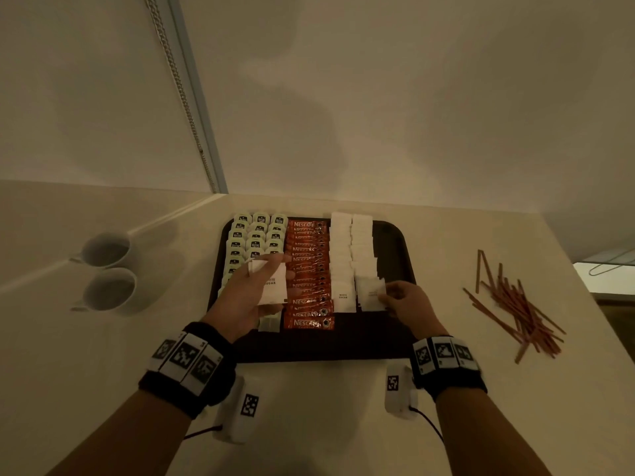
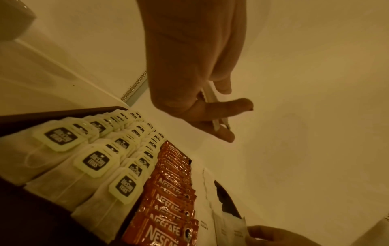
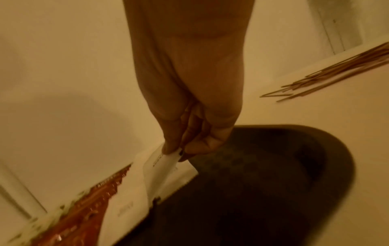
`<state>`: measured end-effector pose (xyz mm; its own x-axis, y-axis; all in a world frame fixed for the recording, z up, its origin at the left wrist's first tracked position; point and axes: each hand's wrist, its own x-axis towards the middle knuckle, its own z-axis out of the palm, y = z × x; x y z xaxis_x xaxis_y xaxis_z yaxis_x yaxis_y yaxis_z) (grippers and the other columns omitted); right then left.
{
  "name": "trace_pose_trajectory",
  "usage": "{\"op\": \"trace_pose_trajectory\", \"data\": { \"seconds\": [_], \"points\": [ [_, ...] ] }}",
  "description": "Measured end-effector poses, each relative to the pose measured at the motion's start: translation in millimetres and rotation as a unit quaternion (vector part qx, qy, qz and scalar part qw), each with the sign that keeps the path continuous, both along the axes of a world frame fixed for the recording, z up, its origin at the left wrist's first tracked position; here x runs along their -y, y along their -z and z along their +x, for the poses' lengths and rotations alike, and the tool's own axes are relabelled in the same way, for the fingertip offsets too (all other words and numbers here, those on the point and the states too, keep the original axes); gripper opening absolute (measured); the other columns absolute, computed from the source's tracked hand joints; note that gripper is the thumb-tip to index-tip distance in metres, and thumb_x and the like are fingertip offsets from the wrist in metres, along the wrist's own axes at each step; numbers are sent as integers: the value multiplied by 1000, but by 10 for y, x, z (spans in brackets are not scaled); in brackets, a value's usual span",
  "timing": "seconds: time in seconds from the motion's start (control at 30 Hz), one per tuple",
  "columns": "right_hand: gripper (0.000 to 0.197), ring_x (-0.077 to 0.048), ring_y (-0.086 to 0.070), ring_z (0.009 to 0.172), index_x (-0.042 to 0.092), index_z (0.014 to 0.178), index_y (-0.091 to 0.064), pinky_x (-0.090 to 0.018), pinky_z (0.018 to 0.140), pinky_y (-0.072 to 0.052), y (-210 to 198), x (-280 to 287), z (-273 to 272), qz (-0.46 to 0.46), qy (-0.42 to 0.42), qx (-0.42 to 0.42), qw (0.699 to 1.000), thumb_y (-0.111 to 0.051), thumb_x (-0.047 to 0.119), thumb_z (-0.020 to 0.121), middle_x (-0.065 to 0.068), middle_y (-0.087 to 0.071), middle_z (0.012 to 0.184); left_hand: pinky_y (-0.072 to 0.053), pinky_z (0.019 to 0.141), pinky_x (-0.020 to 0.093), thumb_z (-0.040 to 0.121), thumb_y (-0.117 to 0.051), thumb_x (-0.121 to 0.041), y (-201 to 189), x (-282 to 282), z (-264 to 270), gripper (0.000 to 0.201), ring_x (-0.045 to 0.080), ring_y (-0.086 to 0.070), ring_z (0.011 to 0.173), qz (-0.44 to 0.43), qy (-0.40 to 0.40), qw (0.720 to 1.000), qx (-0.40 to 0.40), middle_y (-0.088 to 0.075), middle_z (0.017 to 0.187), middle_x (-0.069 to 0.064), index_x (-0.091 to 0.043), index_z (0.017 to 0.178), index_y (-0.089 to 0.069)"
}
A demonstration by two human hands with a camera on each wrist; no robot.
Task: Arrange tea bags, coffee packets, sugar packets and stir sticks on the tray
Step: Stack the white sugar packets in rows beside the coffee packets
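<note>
Two hands over a dark tray (image 1: pixel 400 249) on a pale desk (image 1: pixel 326 407). Left hand (image 1: pixel 247 297) raised above the tea bags (image 1: pixel 256 235), fingers curled round a small stack of white sugar packets (image 1: pixel 273 286). Right hand (image 1: pixel 407 300) pinching one sugar packet (image 1: pixel 370 293) at the near end of the right-hand sugar row (image 1: pixel 360 249). Orange coffee packets (image 1: pixel 309 269) in a column between tea bags and sugar. Stir sticks (image 1: pixel 515 304) loose on the desk, right of the tray. Two white cups (image 1: pixel 106 269) left of it.
</note>
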<state>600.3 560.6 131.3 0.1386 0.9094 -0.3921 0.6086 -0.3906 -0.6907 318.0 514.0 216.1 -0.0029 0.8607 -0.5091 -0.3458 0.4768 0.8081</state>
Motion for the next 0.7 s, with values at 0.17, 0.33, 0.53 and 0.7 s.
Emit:
{"op": "trace_pose_trajectory", "data": {
  "seconds": [0.17, 0.33, 0.53, 0.7],
  "points": [
    [25, -18, -61, 94, 11, 109, -62, -39, 91, -52, 163, -30, -5, -18, -9, 39, 999, -66, 20, 86, -3, -65, 105, -49, 45, 22, 93, -51, -42, 0, -12, -2, 34, 26, -69, 85, -29, -4, 999, 26, -69, 101, 9, -18, 111, -66],
    [24, -19, -60, 95, 8, 103, -64, -32, 88, -49, 222, -84, -69, 21, 6, 91, 996, -70, 20, 83, -7, -65, 103, -55, 53, 26, 98, -40, -34, 32, -26, -29, 39, 30, -68, 87, -37, -5, 994, 103, -67, 103, 16, -11, 123, -58],
    [26, -16, -53, 85, 6, 99, -56, -26, 75, -44, 210, -51, -145, 37, 5, 161, 986, -70, 21, 83, -10, -63, 98, -59, 56, 30, 98, -33, -20, 70, -42, -34, 43, 35, -69, 85, -41, -24, 984, 173, -61, 118, 26, -3, 135, -44],
    [20, -2, -53, 74, 12, 100, -56, -10, 62, -39, -166, -41, -483, 112, -48, 41, 992, -64, 25, 88, 4, -59, 89, -60, 55, 31, 100, -41, -15, 45, -49, 32, 22, 33, -67, 86, -51, -42, 989, 133, -61, 114, 22, -10, 118, -52]
  ]
}}
